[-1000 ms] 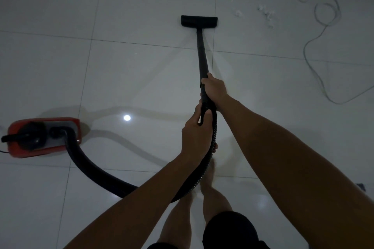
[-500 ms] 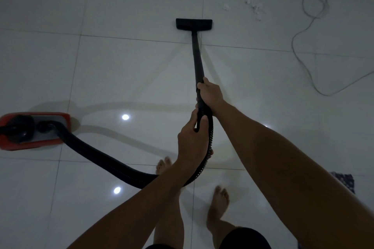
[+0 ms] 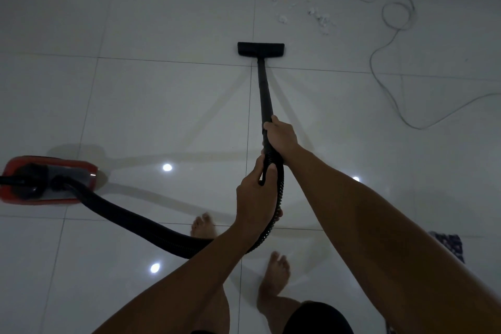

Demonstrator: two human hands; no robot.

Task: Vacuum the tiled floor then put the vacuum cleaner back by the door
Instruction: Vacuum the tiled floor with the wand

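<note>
I hold the vacuum's black wand (image 3: 263, 95) with both hands, 1 behind the other. My right hand (image 3: 280, 136) is clamped around the wand where it meets the ribbed hose (image 3: 130, 218), fingers wrapped over the top. My left hand (image 3: 256, 196) grips the curved handle just below it, thumb up along the side. The 2 hands sit close together, nearly touching.

The wand runs straight ahead of me to the flat black floor head (image 3: 260, 49), which lies on the white tiled floor (image 3: 162, 103) just past a grout line. Beyond the head, near the wall, lie small white scraps of debris (image 3: 317, 17), well apart from the head. A thin grey power cord (image 3: 390, 43) loops across the tiles to the right.

The hose curves down from my hands, passes in front of my bare feet (image 3: 275, 270) and leads left to the red vacuum cleaner body (image 3: 47, 180), which stands on the floor at the left edge. A dark patterned cloth (image 3: 448, 245) shows at the right, behind my right arm.
</note>
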